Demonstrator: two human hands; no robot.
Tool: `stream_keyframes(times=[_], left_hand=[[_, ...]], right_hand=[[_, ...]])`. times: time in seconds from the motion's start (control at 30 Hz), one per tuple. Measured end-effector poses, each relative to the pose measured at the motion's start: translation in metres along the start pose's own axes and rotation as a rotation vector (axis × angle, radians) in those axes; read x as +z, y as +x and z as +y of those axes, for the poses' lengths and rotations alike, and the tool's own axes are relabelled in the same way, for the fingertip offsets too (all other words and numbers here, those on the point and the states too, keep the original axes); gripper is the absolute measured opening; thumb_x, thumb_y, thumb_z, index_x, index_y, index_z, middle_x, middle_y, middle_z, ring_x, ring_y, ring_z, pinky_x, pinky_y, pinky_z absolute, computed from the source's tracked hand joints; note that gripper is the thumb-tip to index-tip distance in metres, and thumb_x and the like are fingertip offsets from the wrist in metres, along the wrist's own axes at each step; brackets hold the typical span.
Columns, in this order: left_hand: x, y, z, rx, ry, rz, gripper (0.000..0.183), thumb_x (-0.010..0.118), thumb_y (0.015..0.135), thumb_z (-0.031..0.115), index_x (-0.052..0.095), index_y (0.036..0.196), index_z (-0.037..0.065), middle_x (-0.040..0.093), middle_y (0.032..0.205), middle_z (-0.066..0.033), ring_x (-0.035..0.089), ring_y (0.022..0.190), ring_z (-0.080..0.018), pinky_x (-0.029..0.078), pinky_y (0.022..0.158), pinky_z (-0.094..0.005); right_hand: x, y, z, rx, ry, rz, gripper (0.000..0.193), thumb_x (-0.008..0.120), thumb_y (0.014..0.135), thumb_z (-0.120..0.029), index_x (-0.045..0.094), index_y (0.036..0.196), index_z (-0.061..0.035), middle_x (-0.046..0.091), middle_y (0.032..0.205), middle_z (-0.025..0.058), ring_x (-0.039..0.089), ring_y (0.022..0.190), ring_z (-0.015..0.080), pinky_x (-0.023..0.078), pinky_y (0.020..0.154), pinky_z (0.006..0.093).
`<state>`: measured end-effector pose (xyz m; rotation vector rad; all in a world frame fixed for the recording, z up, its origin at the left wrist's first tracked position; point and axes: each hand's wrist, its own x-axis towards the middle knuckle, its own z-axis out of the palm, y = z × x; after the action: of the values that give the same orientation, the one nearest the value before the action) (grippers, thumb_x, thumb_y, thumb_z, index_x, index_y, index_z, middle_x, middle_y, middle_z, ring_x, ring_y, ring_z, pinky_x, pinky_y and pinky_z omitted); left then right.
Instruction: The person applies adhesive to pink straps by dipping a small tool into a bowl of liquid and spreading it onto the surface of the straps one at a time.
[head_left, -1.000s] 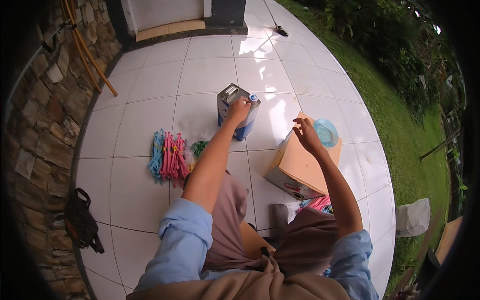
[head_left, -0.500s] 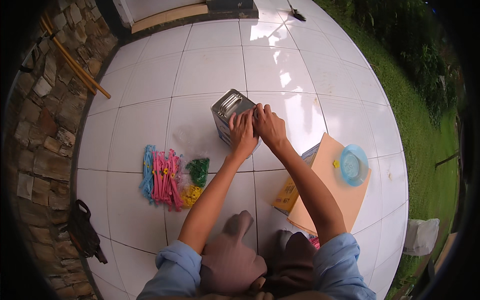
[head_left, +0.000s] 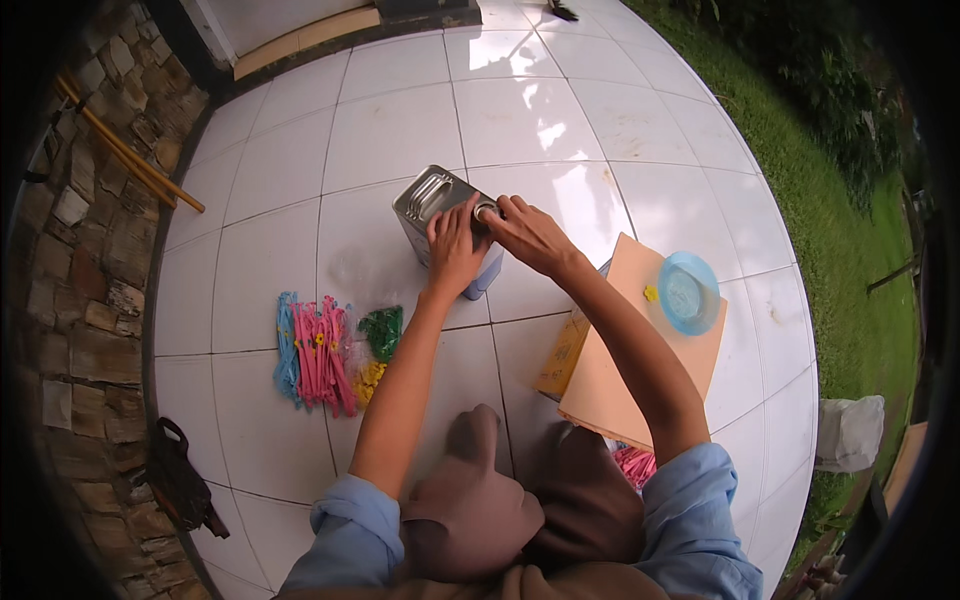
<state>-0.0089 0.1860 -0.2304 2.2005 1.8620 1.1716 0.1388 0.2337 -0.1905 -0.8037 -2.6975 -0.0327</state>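
A rectangular metal tin [head_left: 412,215] stands upright on the tiles ahead of me, with a folding carry handle [head_left: 433,193] on its top. My left hand [head_left: 458,248] lies over the near part of the tin's top and steadies it, fingers bent over the lid. My right hand [head_left: 530,235] grips at the tin's corner, thumb against a round ringed fitting [head_left: 486,212]; whether that is a cap or an open mouth is hard to tell. Left of my forearm lie pink strips [head_left: 320,355] and light blue strips [head_left: 287,350] with small yellow flowers on them.
Bags of green [head_left: 382,332] and yellow pieces [head_left: 369,380] lie beside the strips. On the right, a tan board [head_left: 640,340] rests on a yellow box [head_left: 563,355], carrying a blue bowl [head_left: 689,294] and a yellow flower [head_left: 651,293]. A black bag [head_left: 185,475] sits by the stone wall.
The whole scene has shifted slightly left and down as my view turned. My right thumb now presses on the round fitting, which shows more plainly; both hands stay on the tin.
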Motion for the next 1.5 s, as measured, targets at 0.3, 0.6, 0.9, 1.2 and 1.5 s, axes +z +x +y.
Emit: stream_keyframes(times=[0.3,0.6,0.9,1.2,1.5], left_hand=[[-0.013,-0.059,0.136,0.034,-0.622,-0.291,0.049,0.059,0.076,0.004,0.043,0.122,0.008,0.047,0.118,-0.0086,0.038,0.116,-0.0267,0.03,0.1,-0.0387],[0.023,-0.084,0.167,0.269,-0.457,-0.42,0.042,0.056,0.075,0.003,0.051,0.116,0.011,0.047,0.112,-0.0072,0.038,0.107,-0.0278,0.032,0.094,-0.0396],[-0.038,-0.027,0.07,0.003,-0.343,0.026,0.035,0.058,0.076,0.004,0.054,0.11,0.01,0.045,0.11,-0.0082,0.038,0.105,-0.0271,0.033,0.092,-0.0388],[-0.011,0.014,-0.058,-0.195,-0.227,0.242,0.05,0.059,0.074,0.002,0.042,0.121,0.007,0.039,0.116,-0.016,0.037,0.106,-0.0314,0.034,0.092,-0.0422],[-0.011,0.011,-0.041,-0.318,-0.759,0.309,0.032,0.057,0.078,-0.006,0.041,0.105,0.002,0.033,0.112,-0.0132,0.047,0.099,-0.0229,0.045,0.084,-0.0312]], right_hand=[[-0.098,-0.157,-0.056,0.636,0.377,0.334,0.049,0.073,0.067,-0.01,0.043,0.105,-0.0039,0.048,0.099,0.0142,0.049,0.09,0.0315,0.047,0.074,0.037],[-0.08,-0.224,-0.063,0.754,0.195,0.172,0.054,0.075,0.065,-0.017,0.047,0.109,-0.0059,0.046,0.102,0.0155,0.049,0.093,0.0326,0.045,0.075,0.0395],[-0.03,-0.079,-0.051,0.467,0.6,0.271,0.106,0.08,0.057,-0.037,0.015,0.135,-0.0055,0.027,0.13,0.023,0.03,0.12,0.0407,0.031,0.098,0.0458],[0.079,-0.009,-0.047,0.58,0.563,0.355,0.127,0.086,0.045,-0.026,0.002,0.136,0.0028,0.018,0.136,0.0211,0.026,0.125,0.0362,0.026,0.104,0.0387],[0.058,-0.02,-0.065,0.647,0.868,0.451,0.107,0.079,0.052,-0.009,0.01,0.134,-0.0059,0.025,0.127,0.0165,0.034,0.119,0.0289,0.031,0.101,0.0375]])
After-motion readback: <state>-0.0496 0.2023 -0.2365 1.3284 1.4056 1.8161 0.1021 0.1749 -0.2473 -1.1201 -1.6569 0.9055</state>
